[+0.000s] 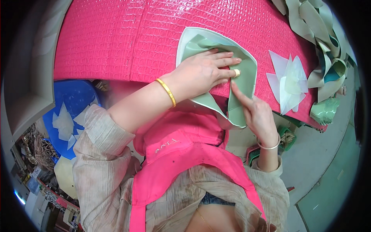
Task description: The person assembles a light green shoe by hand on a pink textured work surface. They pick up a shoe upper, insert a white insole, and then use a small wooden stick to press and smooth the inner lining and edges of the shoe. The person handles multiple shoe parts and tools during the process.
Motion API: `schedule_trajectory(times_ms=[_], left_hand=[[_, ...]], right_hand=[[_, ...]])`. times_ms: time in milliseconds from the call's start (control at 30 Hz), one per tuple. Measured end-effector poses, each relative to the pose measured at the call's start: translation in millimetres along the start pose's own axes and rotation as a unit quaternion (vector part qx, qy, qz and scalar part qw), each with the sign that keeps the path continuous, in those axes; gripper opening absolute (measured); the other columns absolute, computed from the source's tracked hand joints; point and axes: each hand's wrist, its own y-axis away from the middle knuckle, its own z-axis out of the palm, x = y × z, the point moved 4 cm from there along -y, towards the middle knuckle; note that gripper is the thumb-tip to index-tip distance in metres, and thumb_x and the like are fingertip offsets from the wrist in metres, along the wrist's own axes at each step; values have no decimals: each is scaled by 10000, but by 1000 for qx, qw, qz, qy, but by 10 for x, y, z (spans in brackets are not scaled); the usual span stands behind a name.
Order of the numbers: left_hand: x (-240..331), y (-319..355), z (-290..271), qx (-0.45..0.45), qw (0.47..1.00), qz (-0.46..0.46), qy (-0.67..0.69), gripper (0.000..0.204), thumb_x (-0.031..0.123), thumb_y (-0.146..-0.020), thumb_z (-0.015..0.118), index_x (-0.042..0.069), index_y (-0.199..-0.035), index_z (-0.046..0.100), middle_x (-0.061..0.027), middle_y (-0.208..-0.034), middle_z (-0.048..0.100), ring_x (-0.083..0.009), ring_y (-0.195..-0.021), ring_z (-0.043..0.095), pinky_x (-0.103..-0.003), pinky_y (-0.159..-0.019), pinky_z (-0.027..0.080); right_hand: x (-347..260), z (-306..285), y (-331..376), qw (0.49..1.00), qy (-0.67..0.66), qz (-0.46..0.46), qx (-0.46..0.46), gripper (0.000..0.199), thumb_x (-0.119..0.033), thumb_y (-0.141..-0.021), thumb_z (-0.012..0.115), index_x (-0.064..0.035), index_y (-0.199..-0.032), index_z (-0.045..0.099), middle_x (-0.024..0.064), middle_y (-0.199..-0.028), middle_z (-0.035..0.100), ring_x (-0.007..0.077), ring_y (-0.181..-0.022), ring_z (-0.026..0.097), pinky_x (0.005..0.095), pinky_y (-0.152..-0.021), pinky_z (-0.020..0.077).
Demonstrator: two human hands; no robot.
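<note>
A folded pale green sheet piece (244, 83) with a white edge lies at the near edge of the pink table, forming an open, angular shape. Across its inner side my left hand (206, 71) lies flat with fingers stretched, one fingertip wrapped in something pale yellow. At the piece's right side, my right hand (258, 114) extends its index finger onto an inner folded edge. Its other fingers curl at the outer border, partly hidden, and appear to grip it. Through a gap between the flaps, pink table shows below the left fingers.
The table has a glossy, embossed pink cover (162, 34). Translucent white pointed pieces (288, 83) lie to the right, beside green cut pieces (324, 110). Larger grey-green pieces (309, 19) heap at the far right. A blue basin (83, 92) with white scraps stands below left.
</note>
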Motion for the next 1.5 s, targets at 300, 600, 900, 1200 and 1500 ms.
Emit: schedule_trajectory(times_ms=[300,600,900,1200,1500], left_hand=[[74,74,40,41,998,-17,-37,371,234,-812,529,159,-1176,545,-48,-1302,442,-218,-1230,390,-369,-1051,282],[37,92,56,104,995,-4,10,290,173,-799,477,161,-1051,620,-65,-1056,566,-221,-1055,508,-348,-940,377],[25,128,92,60,997,-41,22,290,202,-803,494,192,-1061,628,-50,-1089,564,-218,-1072,506,-335,-928,402],[15,66,-3,101,994,-40,18,409,193,-801,555,35,-1176,515,-109,-1239,499,-241,-1184,439,-357,-1033,315],[53,159,-99,99,985,-135,44,381,119,-806,562,24,-1168,494,-119,-1270,472,-265,-1207,427,-407,-1004,345]], right_hand=[[-435,-635,-354,958,-25,-131,255,177,-111,-754,646,-60,-923,622,131,-794,501,283,-770,532,367,-669,425],[-571,-311,-1273,982,-66,-144,101,110,-114,-705,638,-34,-740,571,120,-707,572,287,-713,569,387,-657,406],[-417,-302,-1132,934,-298,-196,7,119,9,-751,608,3,-737,490,105,-840,644,142,-784,611,292,-710,485],[-378,-444,-1393,913,-139,-243,296,138,-39,-741,656,-5,-772,527,83,-790,526,196,-692,531,285,-602,439],[95,-142,-560,960,-204,-143,127,323,68,-761,537,-18,-1072,551,124,-1080,521,223,-954,567,301,-766,482]])
